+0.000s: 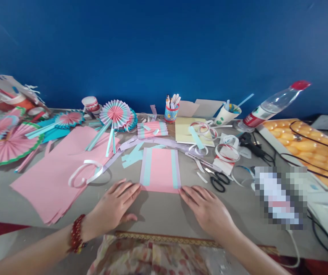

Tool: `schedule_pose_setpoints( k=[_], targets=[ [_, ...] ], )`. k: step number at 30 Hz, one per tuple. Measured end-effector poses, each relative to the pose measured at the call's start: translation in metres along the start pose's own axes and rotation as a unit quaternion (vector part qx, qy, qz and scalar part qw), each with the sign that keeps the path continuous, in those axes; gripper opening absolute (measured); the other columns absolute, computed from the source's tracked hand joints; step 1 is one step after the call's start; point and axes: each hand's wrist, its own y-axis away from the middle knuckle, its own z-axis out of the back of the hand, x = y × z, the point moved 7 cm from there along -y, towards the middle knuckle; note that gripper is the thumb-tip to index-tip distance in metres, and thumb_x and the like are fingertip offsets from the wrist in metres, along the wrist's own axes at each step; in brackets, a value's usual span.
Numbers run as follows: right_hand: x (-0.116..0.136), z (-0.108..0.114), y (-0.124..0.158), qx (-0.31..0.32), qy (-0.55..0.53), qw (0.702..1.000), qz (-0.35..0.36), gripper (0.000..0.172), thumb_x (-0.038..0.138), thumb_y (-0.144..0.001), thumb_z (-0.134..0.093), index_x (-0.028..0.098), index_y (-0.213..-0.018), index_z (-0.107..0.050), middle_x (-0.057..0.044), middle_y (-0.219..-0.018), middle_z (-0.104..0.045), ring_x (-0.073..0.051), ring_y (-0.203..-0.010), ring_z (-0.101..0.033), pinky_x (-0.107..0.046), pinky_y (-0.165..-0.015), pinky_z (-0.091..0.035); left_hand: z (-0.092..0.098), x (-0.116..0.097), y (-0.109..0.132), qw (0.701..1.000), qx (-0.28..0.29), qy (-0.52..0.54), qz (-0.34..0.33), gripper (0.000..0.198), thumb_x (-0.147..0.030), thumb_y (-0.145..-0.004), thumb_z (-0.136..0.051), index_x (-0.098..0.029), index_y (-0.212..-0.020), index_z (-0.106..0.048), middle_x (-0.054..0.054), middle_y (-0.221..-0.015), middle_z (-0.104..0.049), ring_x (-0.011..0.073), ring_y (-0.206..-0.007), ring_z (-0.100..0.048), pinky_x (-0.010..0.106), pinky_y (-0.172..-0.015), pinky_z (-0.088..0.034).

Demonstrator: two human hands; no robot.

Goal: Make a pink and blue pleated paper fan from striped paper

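Observation:
A pink sheet of paper point(160, 168) with blue and lilac strips along both sides lies flat on the table in front of me. My left hand point(118, 200) is open, palm down, its fingertips touching the sheet's near left corner. At the near right corner rest the fingertips of my right hand point(205, 202), also open and flat. Just right of the sheet lie black-handled scissors point(219, 180) beside small paper scraps. Light blue paper pieces point(133, 156) and a curved lilac strip point(164, 142) lie beyond it.
Pink paper sheets point(57, 172) are stacked at left, with folded paper fans point(115, 114) behind. A pencil cup point(171, 114), tape rolls point(227, 152), a paper cup point(228, 114) and a tilted plastic bottle point(269, 109) stand or lie toward the back. Black cables cross an orange patterned box point(304, 147) at right.

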Motion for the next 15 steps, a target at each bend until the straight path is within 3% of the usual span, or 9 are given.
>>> schedule_pose_setpoints(
  k=[4,6,10,13,15],
  targets=[
    [0.003,0.023,-0.028,-0.034,-0.048,0.998,-0.021,0.024,0.016,-0.090,-0.050,0.016,-0.107,-0.067,-0.011,-0.114,-0.067,-0.026,-0.099,-0.056,-0.042,-0.087,-0.045,0.005,0.001,-0.002,1.000,0.008,0.016,-0.007,0.066,-0.052,-0.092,-0.055,-0.014,-0.144,-0.043,0.011,-0.141,-0.051,0.0288,-0.124,-0.043,0.045,-0.112,-0.028],
    [0.013,0.029,-0.045,-0.048,-0.055,0.997,-0.012,0.023,0.025,-0.094,-0.052,0.016,-0.110,-0.065,-0.011,-0.113,-0.066,-0.026,-0.100,-0.056,-0.042,-0.087,-0.044,0.005,0.004,-0.004,0.999,0.015,0.032,-0.004,0.063,-0.046,-0.093,-0.058,-0.014,-0.145,-0.041,0.011,-0.140,-0.051,0.0282,-0.123,-0.044,0.045,-0.110,-0.031],
    [0.035,0.015,-0.069,-0.010,-0.034,0.999,0.038,0.014,0.018,-0.088,-0.062,0.016,-0.101,-0.064,-0.009,-0.099,-0.066,-0.025,-0.089,-0.057,-0.037,-0.076,-0.045,0.006,0.010,-0.002,0.996,0.004,0.088,0.007,0.054,-0.036,-0.095,-0.056,-0.019,-0.144,-0.041,0.011,-0.137,-0.052,0.0264,-0.122,-0.047,0.043,-0.106,-0.039],
    [0.035,0.005,-0.072,-0.009,-0.042,0.999,0.030,0.009,0.011,-0.087,-0.060,0.017,-0.091,-0.064,-0.007,-0.086,-0.065,-0.023,-0.079,-0.058,-0.034,-0.068,-0.045,0.019,0.016,0.004,0.982,-0.068,0.169,0.053,0.037,-0.028,-0.099,-0.048,-0.017,-0.133,-0.052,0.013,-0.133,-0.055,0.0244,-0.121,-0.051,0.039,-0.103,-0.044],
    [0.026,0.007,-0.071,-0.030,-0.100,0.995,0.004,0.009,0.013,-0.091,-0.056,0.018,-0.089,-0.064,-0.006,-0.084,-0.065,-0.021,-0.079,-0.059,-0.032,-0.068,-0.045,0.031,0.019,0.008,0.956,-0.130,0.248,0.093,0.025,-0.020,-0.100,-0.041,-0.016,-0.114,-0.061,0.012,-0.121,-0.062,0.0207,-0.112,-0.057,0.032,-0.096,-0.048]
  ],
)
